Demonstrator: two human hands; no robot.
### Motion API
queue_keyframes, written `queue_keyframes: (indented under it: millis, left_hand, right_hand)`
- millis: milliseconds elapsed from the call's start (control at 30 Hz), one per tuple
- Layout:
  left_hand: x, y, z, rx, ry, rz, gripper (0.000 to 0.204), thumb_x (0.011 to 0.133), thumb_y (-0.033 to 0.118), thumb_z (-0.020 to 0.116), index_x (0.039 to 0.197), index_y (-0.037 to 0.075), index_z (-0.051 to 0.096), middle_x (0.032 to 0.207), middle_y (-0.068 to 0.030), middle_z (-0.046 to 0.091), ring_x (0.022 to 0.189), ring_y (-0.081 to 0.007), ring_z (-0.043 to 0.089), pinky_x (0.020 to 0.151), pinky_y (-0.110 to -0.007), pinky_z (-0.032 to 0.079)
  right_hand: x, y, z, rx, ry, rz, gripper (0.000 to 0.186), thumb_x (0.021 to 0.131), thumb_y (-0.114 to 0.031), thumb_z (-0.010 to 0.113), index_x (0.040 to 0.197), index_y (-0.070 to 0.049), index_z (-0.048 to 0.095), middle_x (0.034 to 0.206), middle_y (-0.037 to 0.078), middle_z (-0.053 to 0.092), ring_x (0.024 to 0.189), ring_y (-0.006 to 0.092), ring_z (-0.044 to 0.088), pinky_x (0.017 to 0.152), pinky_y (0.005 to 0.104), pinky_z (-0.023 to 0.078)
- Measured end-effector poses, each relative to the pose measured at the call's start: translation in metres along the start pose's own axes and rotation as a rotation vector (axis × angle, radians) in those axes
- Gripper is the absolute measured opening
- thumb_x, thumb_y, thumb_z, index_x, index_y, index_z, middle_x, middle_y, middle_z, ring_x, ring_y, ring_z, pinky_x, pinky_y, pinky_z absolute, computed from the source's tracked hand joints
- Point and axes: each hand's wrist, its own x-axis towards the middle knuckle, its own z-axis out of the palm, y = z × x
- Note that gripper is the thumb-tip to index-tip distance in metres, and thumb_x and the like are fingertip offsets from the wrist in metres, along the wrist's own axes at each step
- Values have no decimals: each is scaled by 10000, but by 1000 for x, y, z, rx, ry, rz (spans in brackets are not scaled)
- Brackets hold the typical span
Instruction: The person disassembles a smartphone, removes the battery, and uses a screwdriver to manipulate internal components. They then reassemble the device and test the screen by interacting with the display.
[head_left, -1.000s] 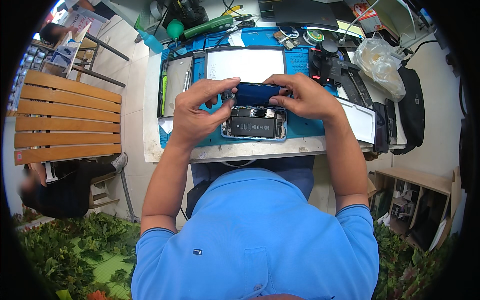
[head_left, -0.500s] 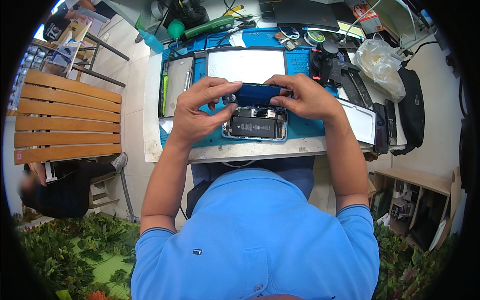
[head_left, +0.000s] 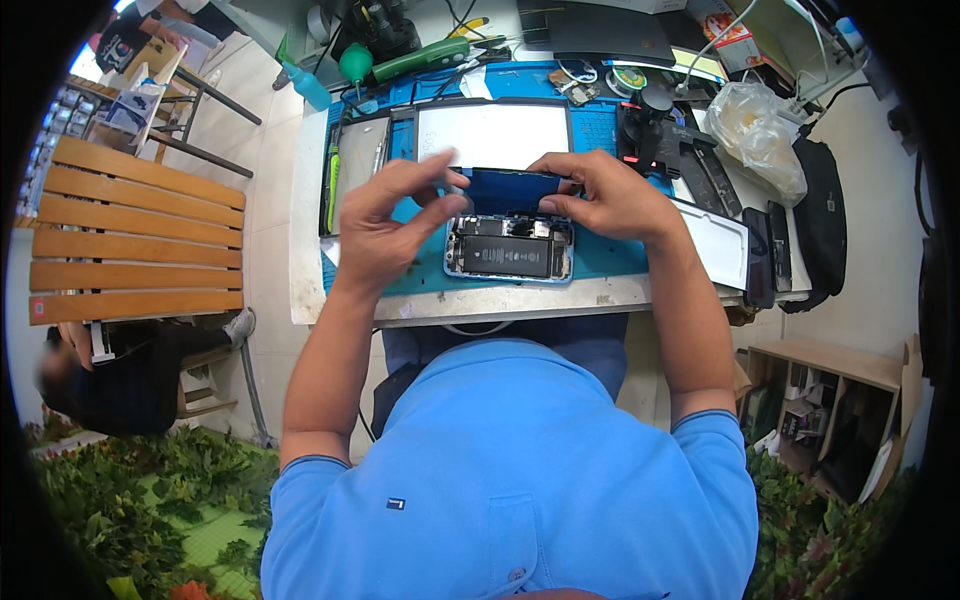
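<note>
- Pinching a screen panel (head_left: pixel 505 190) near its right end, the right hand (head_left: pixel 622 205) sits at two o'clock from an opened phone body (head_left: pixel 480 275), thumb in front and index finger along the top.
- At ten o'clock, the left hand (head_left: pixel 383 218) holds its index finger and thumb apart beside the panel's left end. Something small, greyish and blurred shows between them; whether the fingers grip it, one cannot tell.
- The phone body lies face up, closer to the person than all the fingertips. The panel stands tilted at its twelve o'clock edge, between the two hands.
- The panel is flat, thin and smooth, its near face deep blue.
- The phone body is a rounded rectangle with a pale blue rim; inside are a matt black, oblong battery (head_left: pixel 505 256) and small metallic parts.
- Beneath it spreads a blue work mat (head_left: pixel 612 262), over a whitish table (head_left: pixel 430 308) whose edge at six o'clock is scuffed.
- At twelve o'clock, beyond the panel, lies a glossy white board (head_left: pixel 500 130) with a dark border.
- At three o'clock sits a shallow white tray (head_left: pixel 715 247) with rounded corners; at two o'clock, a crinkled, translucent plastic bag (head_left: pixel 752 140).
- At eleven o'clock stands a round green bulb (head_left: pixel 355 62).
</note>
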Motion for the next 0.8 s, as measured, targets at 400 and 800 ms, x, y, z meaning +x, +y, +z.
queue_keyframes:
  millis: [400,800]
  left_hand:
    - [-9,84,-12,432,-478,-483,617,1025,120,641,1615,-3,511,877,-158,768,757,-291,770,706,-417,591]
    - [-4,81,44,1082,-762,-541,733,910,248,728,1584,24,546,786,-202,755,739,-422,758,697,-546,617]
  right_hand:
    - [-5,4,6,-61,72,-111,367,974,-71,791,1331,-29,719,954,190,802,810,272,753,747,396,565]
    - [-3,5,5,-57,43,-104,355,944,-90,786,1295,-77,734,933,232,802,894,431,788,780,489,598]
